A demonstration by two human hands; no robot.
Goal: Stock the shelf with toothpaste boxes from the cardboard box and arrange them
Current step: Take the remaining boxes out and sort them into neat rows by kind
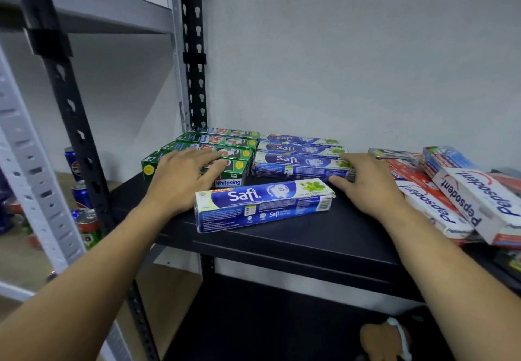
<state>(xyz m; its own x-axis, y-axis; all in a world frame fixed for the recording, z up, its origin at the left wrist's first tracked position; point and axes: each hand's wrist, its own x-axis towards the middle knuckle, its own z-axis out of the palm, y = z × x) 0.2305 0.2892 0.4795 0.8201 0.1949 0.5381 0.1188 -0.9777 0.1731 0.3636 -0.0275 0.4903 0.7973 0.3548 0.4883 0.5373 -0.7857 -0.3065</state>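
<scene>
Left grip (183, 176) lay flat, fingers straight, on the green toothpaste boxes (225, 142); right grip (366, 183) was spread open against the right end of the rowed Safi boxes (298, 160). One loose Safi box (262, 205) lay in front on the black shelf (310, 242).

So on the shelf (310, 233): Whitening boxes (225, 140) sat back left, Safi row (298, 160) just beside them on the right, one Safi box (262, 205) in front, Pepsodent pile (479, 200) far right.
</scene>
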